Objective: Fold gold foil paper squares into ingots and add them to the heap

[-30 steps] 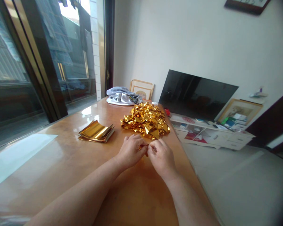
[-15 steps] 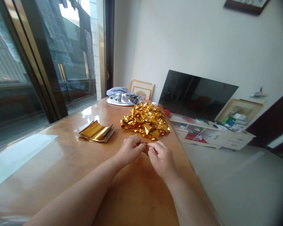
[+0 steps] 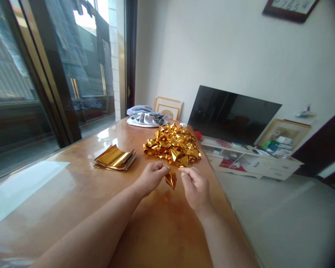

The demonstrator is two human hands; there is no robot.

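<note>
Left hand (image 3: 153, 175): thumb and forefinger are together, clamped on a folded foil piece (image 3: 171, 179). The piece is gold and shiny, and hangs from those fingertips with its pointed end down, in the space between the two hands. Its upper part is partly covered by the fingers (the exact grip point cannot be seen).

Right hand (image 3: 195, 186): forefinger reaches toward the left fingertips, thumb just below it, the other fingers curled in. Its fingertips stand apart from the hanging piece, at near level with its upper end. Whether thumb and forefinger meet, or hold a scrap between them, cannot be told.

Directly beyond the fingers of both hands, a heap of gold foil pieces (image 3: 174, 143) lies on the table (image 3: 156, 230); the pieces are creased and angular, piled on one another, and not touched by either hand. To the left of the left fingers, well apart from them, sits a stack of gold foil sheets (image 3: 114, 158), its top sheet curved up at the edges. Farther left of the fingers lies a pale sheet (image 3: 28, 190), flat.

Past the heap, farther from the fingers, a bundle of cloth (image 3: 145, 115) rests near the table's far end. Beyond the right fingers and off the table stand a dark television (image 3: 231, 115) and a white cabinet (image 3: 254, 162), the latter with small items on top.
</note>
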